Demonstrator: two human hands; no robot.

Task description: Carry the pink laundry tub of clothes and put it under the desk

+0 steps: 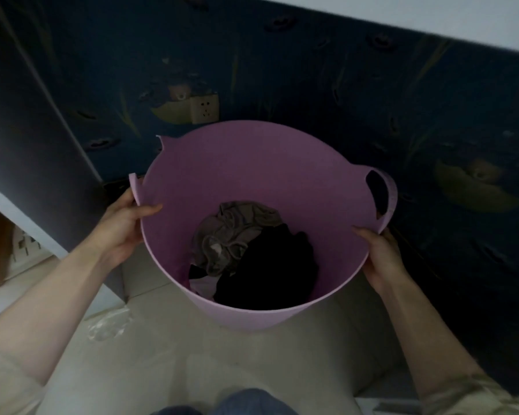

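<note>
The pink laundry tub (252, 163) fills the middle of the head view, in a dim space close to a dark blue patterned wall. Grey and black clothes (252, 253) lie crumpled at its bottom. My left hand (123, 226) grips the tub's left rim, thumb inside the wall. My right hand (381, 259) holds the right rim just below the loop handle (387, 193). The left handle looks broken, with only stubs showing. Whether the tub rests on the floor cannot be told.
A dark panel (27, 130) rises at the left of the tub. A wall socket (204, 107) sits on the patterned wall behind it. The floor is pale tile (252, 360), with a crumpled clear plastic bag (108, 323) at lower left. My knee shows at the bottom edge.
</note>
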